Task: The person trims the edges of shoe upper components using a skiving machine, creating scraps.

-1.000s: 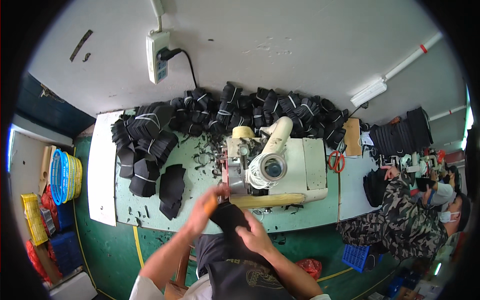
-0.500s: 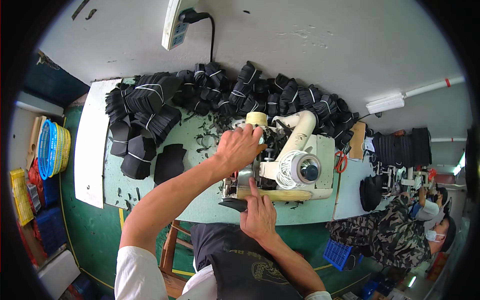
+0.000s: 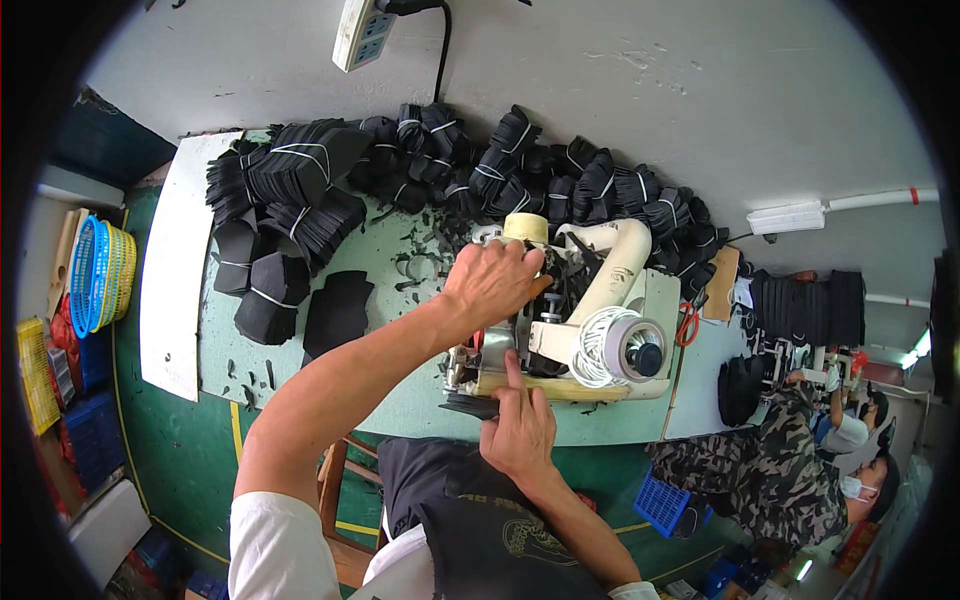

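A cream-coloured workshop machine (image 3: 600, 285) with a thick curved arm and a round knob stands on the table in front of me. My left hand (image 3: 492, 285) reaches over its left part, fingers bent down around something hidden among black scraps. My right hand (image 3: 520, 428) is at the machine's near edge. Its index finger stretches up to a shiny metal plate (image 3: 496, 350); the other fingers are curled. Thin black pieces (image 3: 470, 405) jut out left of this hand, against its thumb side; whether the fingers grip them is unclear.
Tied bundles of black pieces (image 3: 290, 165) line the back and left of the pale green table (image 3: 400, 335). Loose black pieces (image 3: 338, 312) and scraps lie left of the machine. Orange-handled scissors (image 3: 688, 325) are at right. Beyond, a person in camouflage (image 3: 790, 465) sits.
The view has shifted slightly. The black pieces beside my right hand now show several layered edges instead of one smooth curved shape. Both hands remain at nearly the same places on the machine.
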A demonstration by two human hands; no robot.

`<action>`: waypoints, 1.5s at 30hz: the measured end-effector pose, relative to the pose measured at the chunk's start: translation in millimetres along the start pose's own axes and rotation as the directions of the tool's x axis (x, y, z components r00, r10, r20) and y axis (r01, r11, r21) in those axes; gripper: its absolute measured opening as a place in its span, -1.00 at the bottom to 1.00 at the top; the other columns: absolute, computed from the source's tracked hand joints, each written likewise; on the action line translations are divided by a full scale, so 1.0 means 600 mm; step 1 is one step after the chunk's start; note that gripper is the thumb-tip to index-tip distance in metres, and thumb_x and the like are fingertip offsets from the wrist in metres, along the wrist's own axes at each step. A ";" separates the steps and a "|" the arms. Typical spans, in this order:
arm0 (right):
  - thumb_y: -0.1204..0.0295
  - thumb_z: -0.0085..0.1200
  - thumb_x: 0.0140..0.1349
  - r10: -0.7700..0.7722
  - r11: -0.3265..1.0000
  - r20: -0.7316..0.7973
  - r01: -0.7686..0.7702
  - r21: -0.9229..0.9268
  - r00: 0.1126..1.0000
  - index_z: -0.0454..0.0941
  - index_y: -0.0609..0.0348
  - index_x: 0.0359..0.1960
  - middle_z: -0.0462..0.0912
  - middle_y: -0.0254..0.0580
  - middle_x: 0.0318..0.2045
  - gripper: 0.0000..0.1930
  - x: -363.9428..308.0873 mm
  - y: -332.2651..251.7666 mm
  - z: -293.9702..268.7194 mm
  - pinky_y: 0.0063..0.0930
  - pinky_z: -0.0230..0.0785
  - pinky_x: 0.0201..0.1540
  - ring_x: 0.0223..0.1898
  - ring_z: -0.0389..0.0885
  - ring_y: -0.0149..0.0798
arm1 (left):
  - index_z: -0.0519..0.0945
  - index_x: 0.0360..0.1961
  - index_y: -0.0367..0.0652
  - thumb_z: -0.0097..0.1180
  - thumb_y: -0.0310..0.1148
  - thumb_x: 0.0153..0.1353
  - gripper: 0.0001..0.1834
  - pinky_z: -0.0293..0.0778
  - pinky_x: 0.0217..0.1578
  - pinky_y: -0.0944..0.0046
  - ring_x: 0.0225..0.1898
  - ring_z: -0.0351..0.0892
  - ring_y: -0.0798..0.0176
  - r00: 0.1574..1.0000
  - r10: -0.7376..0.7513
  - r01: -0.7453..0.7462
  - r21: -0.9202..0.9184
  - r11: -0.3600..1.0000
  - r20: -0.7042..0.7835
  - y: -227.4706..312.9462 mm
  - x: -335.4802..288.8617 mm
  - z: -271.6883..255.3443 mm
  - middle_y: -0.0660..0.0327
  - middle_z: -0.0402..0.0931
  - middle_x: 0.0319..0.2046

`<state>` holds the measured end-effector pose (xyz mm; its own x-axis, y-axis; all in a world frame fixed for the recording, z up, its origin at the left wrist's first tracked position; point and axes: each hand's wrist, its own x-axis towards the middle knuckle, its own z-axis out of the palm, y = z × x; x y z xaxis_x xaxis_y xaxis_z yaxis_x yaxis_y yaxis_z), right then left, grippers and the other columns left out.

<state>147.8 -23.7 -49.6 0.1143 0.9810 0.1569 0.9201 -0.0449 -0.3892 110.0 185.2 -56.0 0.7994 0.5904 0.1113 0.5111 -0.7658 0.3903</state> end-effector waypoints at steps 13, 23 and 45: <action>0.60 -0.04 -0.25 0.009 1.000 0.022 -0.010 0.020 1.000 0.36 0.24 -0.41 0.40 0.18 0.22 -0.75 0.005 0.003 -0.007 -0.28 0.29 -0.38 -0.50 0.32 -0.08 | 0.51 -0.36 -0.21 0.09 0.04 0.24 -0.55 0.52 -0.54 0.13 -0.41 0.66 0.03 1.000 -0.009 0.009 -0.025 1.000 0.002 0.001 0.003 0.001 0.06 0.53 -0.48; 0.57 0.00 -0.08 0.206 0.798 0.176 -0.269 0.539 0.963 0.41 0.29 -0.16 0.48 0.08 0.10 -0.65 -0.012 0.005 -0.048 -0.30 0.37 -0.11 -0.25 0.49 -0.07 | 0.46 -0.03 -0.21 0.05 -0.02 0.29 -0.54 0.46 -0.07 -0.02 -0.08 0.57 -0.10 0.974 -0.138 0.201 -0.415 0.888 0.178 -0.005 -0.052 -0.061 -0.07 0.49 -0.15; 0.47 0.04 0.33 0.387 -0.520 0.649 -0.426 0.740 0.655 0.25 0.17 0.12 0.52 -0.19 -0.09 -0.63 -0.081 -0.042 -0.069 -0.33 0.57 -0.24 -0.15 0.58 -0.31 | 0.38 0.22 -0.38 0.12 -0.35 0.25 -0.46 0.51 -0.03 0.22 -0.04 0.57 0.18 0.729 -0.084 0.684 -0.727 0.055 0.679 0.075 -0.174 -0.093 -0.01 0.53 0.02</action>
<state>134.6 -78.2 -9.6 0.1876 0.7478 -0.6369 -0.8045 -0.2550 -0.5364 31.8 103.2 0.9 0.7542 0.3213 -0.5726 0.3455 0.5474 0.7622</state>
